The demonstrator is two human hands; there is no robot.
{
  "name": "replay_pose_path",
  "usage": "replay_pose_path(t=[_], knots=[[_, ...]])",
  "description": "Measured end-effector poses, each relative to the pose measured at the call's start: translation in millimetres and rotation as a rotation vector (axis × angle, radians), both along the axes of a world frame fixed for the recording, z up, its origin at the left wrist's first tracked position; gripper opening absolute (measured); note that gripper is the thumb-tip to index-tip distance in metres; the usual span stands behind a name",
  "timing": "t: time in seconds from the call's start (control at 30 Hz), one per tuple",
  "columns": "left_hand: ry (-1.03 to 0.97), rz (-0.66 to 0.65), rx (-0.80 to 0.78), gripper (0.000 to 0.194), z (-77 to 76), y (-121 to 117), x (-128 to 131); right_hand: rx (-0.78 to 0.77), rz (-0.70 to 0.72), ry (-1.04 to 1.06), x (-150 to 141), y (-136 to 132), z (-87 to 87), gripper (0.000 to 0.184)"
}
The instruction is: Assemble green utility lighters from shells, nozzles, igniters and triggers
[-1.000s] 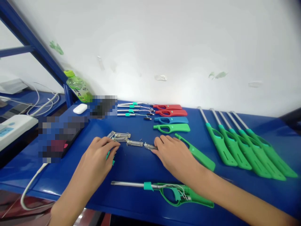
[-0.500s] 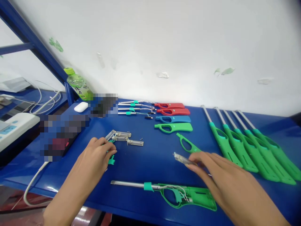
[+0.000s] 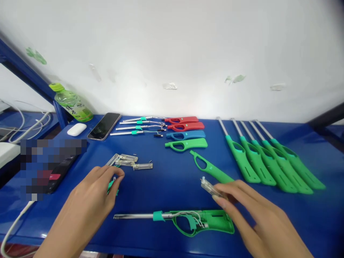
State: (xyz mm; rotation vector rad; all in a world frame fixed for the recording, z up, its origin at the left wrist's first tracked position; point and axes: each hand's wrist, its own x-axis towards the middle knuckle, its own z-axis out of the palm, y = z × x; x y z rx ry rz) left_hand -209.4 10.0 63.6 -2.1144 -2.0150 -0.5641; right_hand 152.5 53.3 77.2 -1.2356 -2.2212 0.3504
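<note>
My right hand (image 3: pixel 249 211) pinches a clear lighter fuel tank (image 3: pixel 211 188) between thumb and fingers, raised over the blue table. Beyond it lies a green handle shell (image 3: pixel 212 170). My left hand (image 3: pixel 94 197) is closed in a pinch above small green triggers (image 3: pixel 110 186); a tiny white bit shows at its fingertips, too small to name. In front of me lies an opened green lighter half (image 3: pixel 217 222), with a metal tube (image 3: pixel 137 216), white wires and a green trigger in it. Several clear fuel tanks (image 3: pixel 143 166) are loose past my left hand.
Finished-looking green lighters (image 3: pixel 268 161) lie in a row at right. Red shells (image 3: pixel 185 126), a blue shell (image 3: pixel 188 135) and wired metal tubes (image 3: pixel 129 128) line the back. At left are phones (image 3: pixel 104 126), a white case (image 3: pixel 76 129) and a bottle (image 3: pixel 73 104).
The view has shifted, so the table items sit further left. My left hand has drawn slightly back toward me from the triggers. The right hand still holds the fuel tank.
</note>
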Motion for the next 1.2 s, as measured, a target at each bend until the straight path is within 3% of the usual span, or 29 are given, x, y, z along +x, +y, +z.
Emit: replay_pose_path(t=[0.2,0.4,0.53,0.77,1.03,1.2], knots=[[-0.279,-0.153,0.107,0.012,24.5,-6,54,-0.150,-0.038,0.105,-14,-11,-9.5,0.017],[-0.428,-0.341,0.144,0.019,12.1,-8,98,-0.222,0.057,0.144,-22,-20,-13.9,0.035],[-0.501,-0.417,0.141,0.025,8.1,-10,104,-0.305,0.085,0.193,-27,-26,-11.5,0.034],[-0.644,-0.357,0.106,0.030,10.6,-13,114,-0.319,0.114,0.248,-28,-33,-10.7,0.033],[-0.466,-0.339,0.136,0.038,16.0,-11,112,-0.230,0.101,0.203,-27,-36,-13.5,0.031],[-0.427,-0.301,0.171,0.039,15.1,-10,114,-0.268,0.087,0.180,-27,-35,-13.9,0.031]])
